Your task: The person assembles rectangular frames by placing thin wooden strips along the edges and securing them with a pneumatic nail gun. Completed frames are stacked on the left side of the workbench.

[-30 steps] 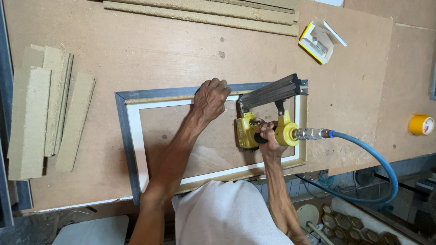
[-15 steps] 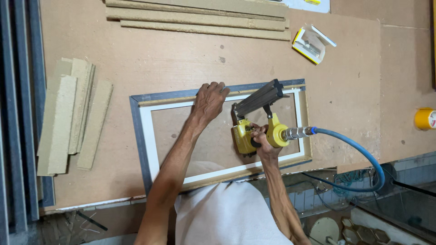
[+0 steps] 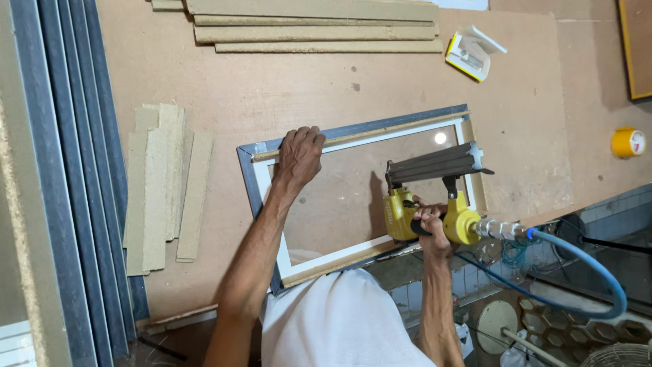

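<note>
A grey picture frame is lying face down on the brown desk, its near edge reaching the desk's edge. The left hand is pressing flat on the far rail, fingers curled over it, seemingly pinning the frame against shifting. The right hand is wrapping closed around the grip of a yellow pneumatic nailer, its nose pointing at the near rail, blue hose trailing right. Board strips are lying to the left.

Bright, sharp (small glare spot)

Brown board bench: frame, strip stacks, yellow tape roll.
</note>
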